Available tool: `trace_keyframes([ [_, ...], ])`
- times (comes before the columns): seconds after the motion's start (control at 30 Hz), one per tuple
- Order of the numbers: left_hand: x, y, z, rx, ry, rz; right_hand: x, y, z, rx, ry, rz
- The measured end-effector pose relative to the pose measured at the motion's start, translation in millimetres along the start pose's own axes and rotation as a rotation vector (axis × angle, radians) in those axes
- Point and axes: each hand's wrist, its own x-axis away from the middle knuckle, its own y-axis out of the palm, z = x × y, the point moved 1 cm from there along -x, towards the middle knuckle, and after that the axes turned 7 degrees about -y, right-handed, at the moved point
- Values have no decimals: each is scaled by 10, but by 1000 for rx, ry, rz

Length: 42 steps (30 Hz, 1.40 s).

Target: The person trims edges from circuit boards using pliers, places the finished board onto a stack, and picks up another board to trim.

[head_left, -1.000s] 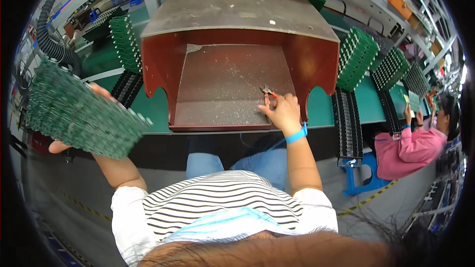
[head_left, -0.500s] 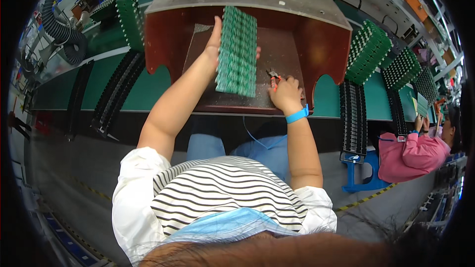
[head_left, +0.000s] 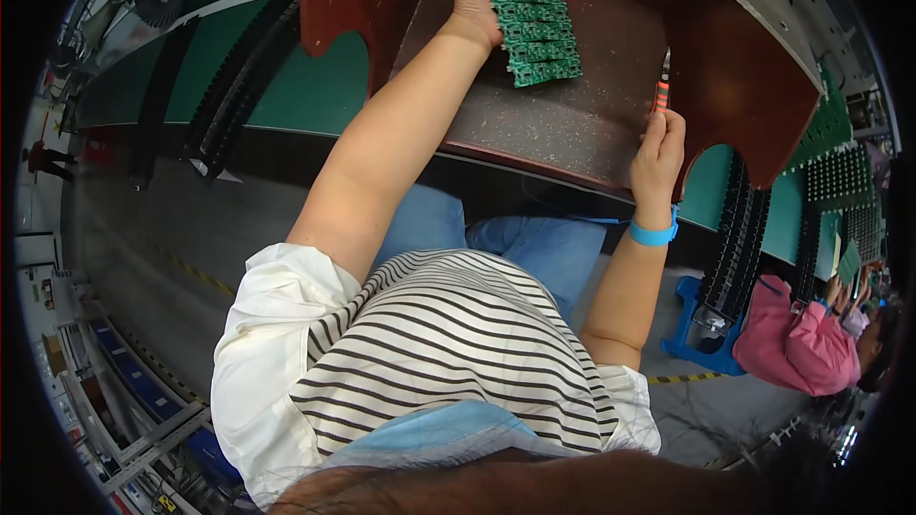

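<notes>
A panel of green circuit boards (head_left: 536, 24), joined in rows, stands tilted at the top middle. My left hand (head_left: 480, 2) grips it, thumb along the left edge and fingertips showing past the right edge. Apart from the panel, to its right, my right hand (head_left: 660, 154) is closed round side cutters (head_left: 663, 86) with red-and-black handles. Their narrow metal tip points away from me. Below both hands lies the brown base (head_left: 572, 119) of an open-fronted box, sprinkled with small pale bits.
Reddish-brown side walls (head_left: 739, 67) flank the box. Black slotted racks (head_left: 239, 86) lie across the green bench (head_left: 324, 86) at left, with another rack (head_left: 735, 238) at right. Beyond it are upright green board panels (head_left: 840, 176), a blue stool (head_left: 692, 334) and a person in pink (head_left: 797, 339).
The view has shifted, with the box now further right and higher. The cutters have swung from pointing left to pointing away from me. The panel remains in my left hand.
</notes>
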Motion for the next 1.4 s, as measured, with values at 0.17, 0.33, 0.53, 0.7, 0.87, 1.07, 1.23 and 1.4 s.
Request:
trace_keyframes([
  [0.17,-83,174,-18,-51,57,193,-13,-54,-419,43,186,-140],
  [0.33,70,338,-138,-206,148,268,29,16,-605,81,-142,-218],
  [0.53,68,572,-247,-325,299,297,285,88,-618,101,-287,-68],
  [0.7,100,648,-211,-336,350,266,359,170,-576,68,-52,-98],
  [0.87,87,596,-139,-344,451,346,237,112,-629,364,-189,-168],
  [1.07,83,585,-108,-361,549,426,215,161,-608,521,-302,-125],
  [1.23,98,562,-96,-400,582,396,224,199,-605,543,-296,-157],
  [1.4,87,746,-198,-340,604,388,236,213,-553,504,-275,-178],
])
